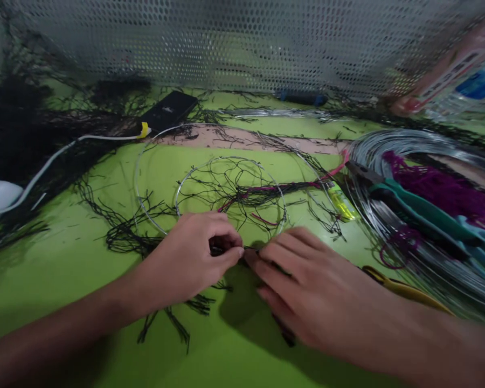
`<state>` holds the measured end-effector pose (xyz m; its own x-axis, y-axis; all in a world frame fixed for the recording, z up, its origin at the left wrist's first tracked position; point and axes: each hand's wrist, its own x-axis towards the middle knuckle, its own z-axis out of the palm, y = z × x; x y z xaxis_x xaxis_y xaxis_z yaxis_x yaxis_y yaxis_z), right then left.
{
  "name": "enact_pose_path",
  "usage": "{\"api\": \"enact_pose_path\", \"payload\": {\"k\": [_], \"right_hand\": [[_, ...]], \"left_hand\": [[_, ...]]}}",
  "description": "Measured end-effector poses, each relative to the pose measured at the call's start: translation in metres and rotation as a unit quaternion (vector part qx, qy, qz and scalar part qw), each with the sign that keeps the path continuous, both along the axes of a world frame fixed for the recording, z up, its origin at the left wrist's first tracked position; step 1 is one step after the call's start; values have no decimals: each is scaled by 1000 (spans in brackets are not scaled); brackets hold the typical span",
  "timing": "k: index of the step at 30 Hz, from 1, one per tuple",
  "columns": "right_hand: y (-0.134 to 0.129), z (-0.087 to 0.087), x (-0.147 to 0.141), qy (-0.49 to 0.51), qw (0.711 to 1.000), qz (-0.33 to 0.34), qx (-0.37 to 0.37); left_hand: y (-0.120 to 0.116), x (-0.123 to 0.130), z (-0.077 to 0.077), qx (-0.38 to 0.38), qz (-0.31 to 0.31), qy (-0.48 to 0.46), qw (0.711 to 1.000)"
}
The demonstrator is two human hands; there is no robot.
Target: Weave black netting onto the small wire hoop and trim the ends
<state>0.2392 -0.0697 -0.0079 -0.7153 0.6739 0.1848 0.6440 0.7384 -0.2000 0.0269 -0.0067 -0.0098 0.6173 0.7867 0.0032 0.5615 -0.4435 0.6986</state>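
My left hand [200, 245] is closed in a pinch, thumb and forefinger on black netting [125, 234] at the near side of a small wire ring [179, 188]. Fingertips almost touching it, my right hand [303, 280] also pinches the dark cord there. A dark end [288, 337] of something pokes out below the right palm; its kind is unclear. Knotted black mesh [226, 172] spans the small ring and gathers into a bundle with a pink cord [262, 188]. A larger wire hoop [136, 175] lies around the ring. Cut cord ends [180, 328] spread below my left wrist.
At right lie a wire coil [372, 145], green-handled pliers [420, 210], purple cord [440, 188], a yellow lighter [341, 202] and a yellow-handled tool [408, 291]. Bottles [464, 81] stand behind. A black phone-like slab [170, 110], white cable [105, 137] and perforated panel [234, 48] are beyond.
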Motion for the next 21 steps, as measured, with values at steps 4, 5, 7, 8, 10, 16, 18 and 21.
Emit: {"api": "enact_pose_path", "payload": {"k": [4,5,7,8,10,16,18,21], "right_hand": [[24,16,11,108,984,-41,-136],[29,19,12,113,980,-41,-157],[34,22,12,113,977,-37,-176],[35,22,11,120,978,-35,-170],[33,22,9,142,981,-33,-131],[29,24,7,201,965,-60,-158],[31,26,8,209,956,-81,-192],[34,30,8,216,944,-108,-226]], "left_hand": [[-4,-4,8,32,9,-5,999],[-5,-5,10,45,10,-3,999],[-7,-5,15,79,8,-1,997],[-8,-5,16,97,6,-1,995],[-9,-6,18,130,-2,-5,992],[-11,-12,15,256,-13,-26,966],[-9,-16,13,324,-49,-32,944],[-8,-20,12,398,-88,-8,913]]}}
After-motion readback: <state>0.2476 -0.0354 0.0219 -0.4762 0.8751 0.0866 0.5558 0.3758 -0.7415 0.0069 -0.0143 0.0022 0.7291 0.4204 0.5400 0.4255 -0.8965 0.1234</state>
